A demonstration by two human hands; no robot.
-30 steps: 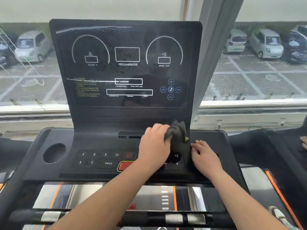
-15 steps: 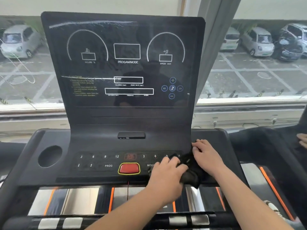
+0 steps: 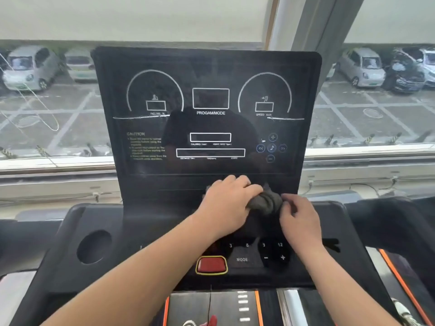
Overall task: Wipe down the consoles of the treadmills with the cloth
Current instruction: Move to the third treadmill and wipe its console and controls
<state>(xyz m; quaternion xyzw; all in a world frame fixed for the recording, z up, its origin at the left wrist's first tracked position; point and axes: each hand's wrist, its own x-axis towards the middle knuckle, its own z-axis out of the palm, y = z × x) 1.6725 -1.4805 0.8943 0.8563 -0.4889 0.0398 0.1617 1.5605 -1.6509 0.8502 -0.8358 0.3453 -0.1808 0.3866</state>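
A treadmill console [image 3: 150, 222] is seen from above, with both bare forearms stretched forward over it. A dark grey cloth [image 3: 267, 203] is bunched into a wad and held between the two hands, at the foot of the upright display screen [image 3: 209, 128]. The left hand [image 3: 227, 204] is laid over the wad's left part, its fingers curled round the fabric in a grip. The wad's right edge is pinched by the curled fingertips of the right hand [image 3: 300, 218]. The wad's long axis runs across the console, from one hand to the other. The screen rises directly beyond both hands. The number keys [image 3: 255, 245] and the red stop button [image 3: 211, 264] lie behind the hands, toward the person. More of the cloth is covered by the left hand, so the next stroke is judged likely to be led by it.
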